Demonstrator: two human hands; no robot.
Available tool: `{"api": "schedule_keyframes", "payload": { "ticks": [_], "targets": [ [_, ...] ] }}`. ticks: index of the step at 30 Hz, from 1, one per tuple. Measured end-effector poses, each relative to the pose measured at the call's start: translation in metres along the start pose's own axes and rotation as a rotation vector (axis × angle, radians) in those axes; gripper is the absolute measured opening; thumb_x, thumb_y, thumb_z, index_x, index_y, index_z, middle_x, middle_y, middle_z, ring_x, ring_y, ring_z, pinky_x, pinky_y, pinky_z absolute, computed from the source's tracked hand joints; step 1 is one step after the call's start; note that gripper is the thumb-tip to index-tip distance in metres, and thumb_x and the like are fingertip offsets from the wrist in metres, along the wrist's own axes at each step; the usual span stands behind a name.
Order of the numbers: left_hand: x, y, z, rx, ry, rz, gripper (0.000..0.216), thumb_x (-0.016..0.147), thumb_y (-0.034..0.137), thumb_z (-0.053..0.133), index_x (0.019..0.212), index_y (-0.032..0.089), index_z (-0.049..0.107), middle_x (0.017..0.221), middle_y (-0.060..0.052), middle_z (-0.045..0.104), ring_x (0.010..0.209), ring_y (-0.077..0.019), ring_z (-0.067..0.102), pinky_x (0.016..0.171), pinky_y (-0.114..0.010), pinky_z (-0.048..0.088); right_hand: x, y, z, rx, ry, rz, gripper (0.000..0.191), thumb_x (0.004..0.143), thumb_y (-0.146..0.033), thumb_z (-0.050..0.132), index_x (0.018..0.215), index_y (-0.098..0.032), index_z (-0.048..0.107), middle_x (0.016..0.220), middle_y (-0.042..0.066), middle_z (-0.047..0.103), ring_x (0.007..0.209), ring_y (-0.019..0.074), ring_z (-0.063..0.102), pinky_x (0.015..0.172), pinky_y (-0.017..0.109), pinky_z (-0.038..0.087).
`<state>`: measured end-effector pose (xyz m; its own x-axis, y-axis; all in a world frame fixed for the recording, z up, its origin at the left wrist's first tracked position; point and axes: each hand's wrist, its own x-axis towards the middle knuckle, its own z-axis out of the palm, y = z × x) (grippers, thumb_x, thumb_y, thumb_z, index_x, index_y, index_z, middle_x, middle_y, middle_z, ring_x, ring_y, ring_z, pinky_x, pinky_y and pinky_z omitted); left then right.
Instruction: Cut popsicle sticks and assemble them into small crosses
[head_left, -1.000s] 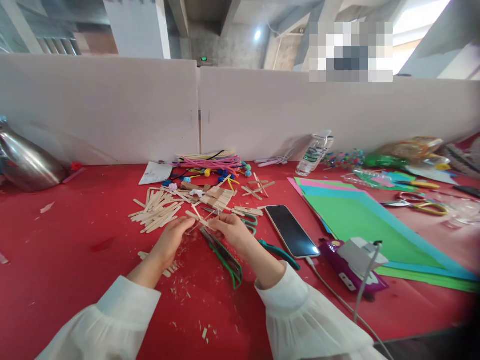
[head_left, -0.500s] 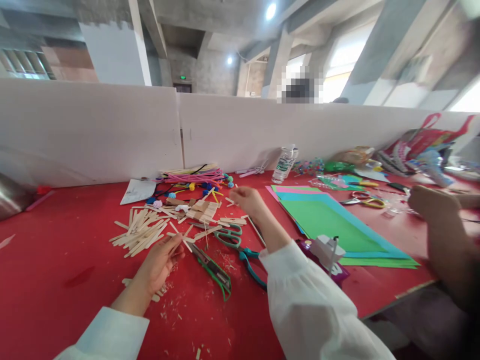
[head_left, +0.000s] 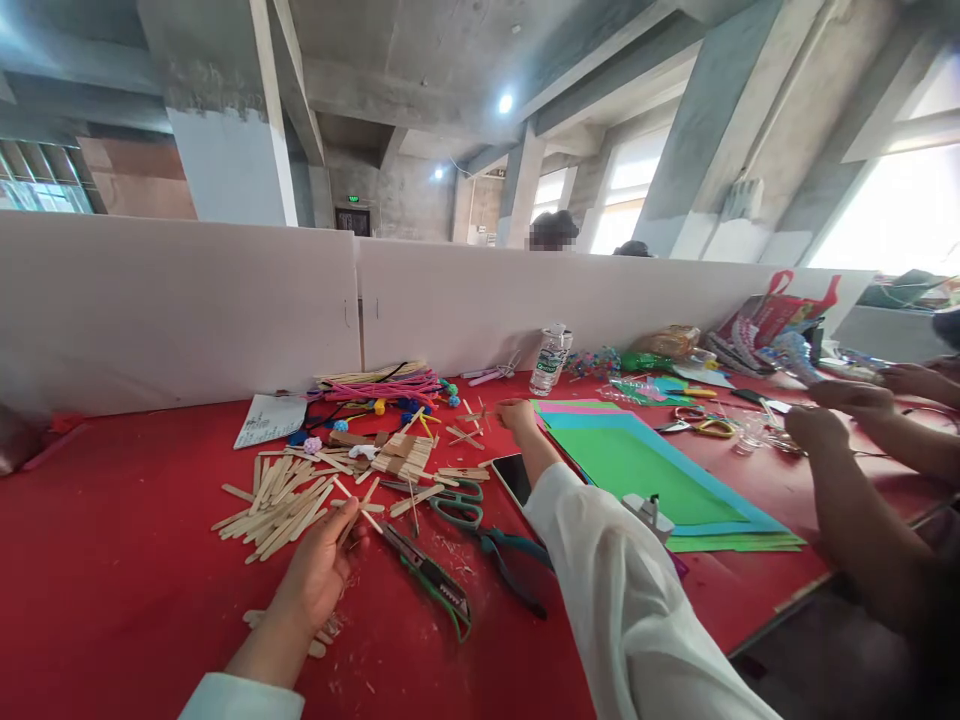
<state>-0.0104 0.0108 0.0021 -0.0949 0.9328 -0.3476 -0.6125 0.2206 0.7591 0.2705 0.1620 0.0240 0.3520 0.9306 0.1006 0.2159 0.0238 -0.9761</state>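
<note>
My left hand [head_left: 319, 570] is closed, pinching a cross of thin wooden craft sticks [head_left: 367, 510] between thumb and fingers. Farther off, my right hand [head_left: 517, 413] is closed on another small stick cross [head_left: 484, 412], its fingertips partly hidden. Just left of it, a crossed stick piece [head_left: 465, 436] lies on the red table. Loose craft sticks [head_left: 285, 500] are heaped beyond my left hand. A green utility knife [head_left: 431, 575] lies between my hands, with grey-green scissors [head_left: 457, 505] and dark pliers [head_left: 514, 565] close by.
Pink pipe cleaners [head_left: 382, 388] and small pompoms lie at the back. A phone [head_left: 512, 480] sits partly under my right forearm. Coloured paper sheets [head_left: 645, 460] and a water bottle [head_left: 550, 358] stand to the right. Another person's hands [head_left: 817, 430] work at far right, beside scissors [head_left: 712, 428].
My right hand has moved slightly right, away from the stick pieces on the table, and a small cross now shows at its fingers. My left hand keeps its hold. The view has tilted up.
</note>
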Motion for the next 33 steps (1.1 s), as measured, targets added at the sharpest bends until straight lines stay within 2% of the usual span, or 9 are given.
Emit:
{"api": "schedule_keyframes", "payload": {
  "ticks": [4,8,11,13,18,21,27,33],
  "targets": [
    [0.0,0.0,0.001,-0.039,0.001,-0.005,0.015,0.079,0.003,0.051,0.068,0.013,0.054,0.054,0.003,0.058,0.041,-0.0065,0.055,0.04,-0.015,0.048,-0.021,-0.018,-0.003,0.158,-0.049,-0.002,0.02,0.077,-0.026,0.062,0.089,-0.01,0.061,0.087,0.008,0.064,0.072,0.0129,0.059,0.068,0.028,0.049],
    [-0.002,-0.001,0.002,-0.054,-0.038,0.001,0.018,0.081,0.002,0.047,0.069,0.012,0.055,0.055,0.001,0.06,0.045,-0.0066,0.058,0.044,-0.015,0.05,-0.071,-0.035,0.011,0.309,-0.249,-0.056,0.024,0.055,-0.025,0.075,0.074,-0.015,0.064,0.069,0.001,0.066,0.06,0.0104,0.059,0.063,0.025,0.048],
    [-0.004,0.002,0.003,-0.077,-0.03,-0.003,0.018,0.082,0.002,0.046,0.07,0.012,0.055,0.057,0.0,0.062,0.048,-0.0079,0.06,0.046,-0.017,0.052,-0.107,-0.038,0.027,0.466,-0.491,-0.036,0.026,0.05,-0.027,0.077,0.069,-0.015,0.064,0.064,-0.001,0.064,0.056,0.0081,0.056,0.059,0.023,0.046],
    [-0.005,0.003,0.004,-0.109,-0.021,-0.008,0.019,0.083,0.004,0.044,0.07,0.012,0.055,0.056,0.0,0.062,0.048,-0.0086,0.06,0.045,-0.017,0.052,-0.124,-0.036,0.035,0.549,-0.568,0.029,0.026,0.049,-0.027,0.078,0.067,-0.014,0.063,0.062,-0.002,0.062,0.054,0.0066,0.055,0.057,0.021,0.045],
    [-0.009,0.006,0.004,-0.144,-0.084,-0.022,0.02,0.086,0.011,0.042,0.078,0.012,0.06,0.053,0.0,0.06,0.04,-0.0073,0.054,0.037,-0.016,0.046,-0.141,-0.028,0.043,0.664,-0.635,0.166,0.028,0.049,-0.025,0.079,0.068,-0.014,0.061,0.063,-0.002,0.062,0.057,0.0073,0.059,0.058,0.019,0.045],
    [-0.012,0.004,0.004,-0.101,-0.114,-0.052,0.019,0.085,0.014,0.043,0.084,0.011,0.062,0.056,-0.003,0.063,0.037,-0.0063,0.05,0.032,-0.014,0.04,-0.146,-0.027,0.044,0.681,-0.654,0.167,0.027,0.05,-0.025,0.079,0.068,-0.014,0.062,0.063,-0.002,0.062,0.056,0.0067,0.058,0.057,0.018,0.045],
    [-0.011,-0.001,0.004,-0.011,-0.136,-0.111,0.018,0.084,0.014,0.045,0.085,0.011,0.063,0.062,-0.006,0.066,0.04,-0.0073,0.054,0.034,-0.015,0.042,-0.155,-0.029,0.046,0.723,-0.657,0.183,0.027,0.049,-0.025,0.079,0.065,-0.013,0.061,0.06,-0.003,0.06,0.056,0.0068,0.056,0.056,0.019,0.044],
    [-0.014,-0.001,0.009,0.01,-0.108,-0.101,0.021,0.085,0.011,0.04,0.085,0.01,0.061,0.059,-0.004,0.065,0.04,-0.007,0.054,0.034,-0.014,0.042,-0.156,-0.024,0.05,0.764,-0.677,0.19,0.027,0.049,-0.024,0.079,0.068,-0.014,0.062,0.062,-0.003,0.06,0.056,0.0061,0.056,0.055,0.019,0.043]
  ]
}}
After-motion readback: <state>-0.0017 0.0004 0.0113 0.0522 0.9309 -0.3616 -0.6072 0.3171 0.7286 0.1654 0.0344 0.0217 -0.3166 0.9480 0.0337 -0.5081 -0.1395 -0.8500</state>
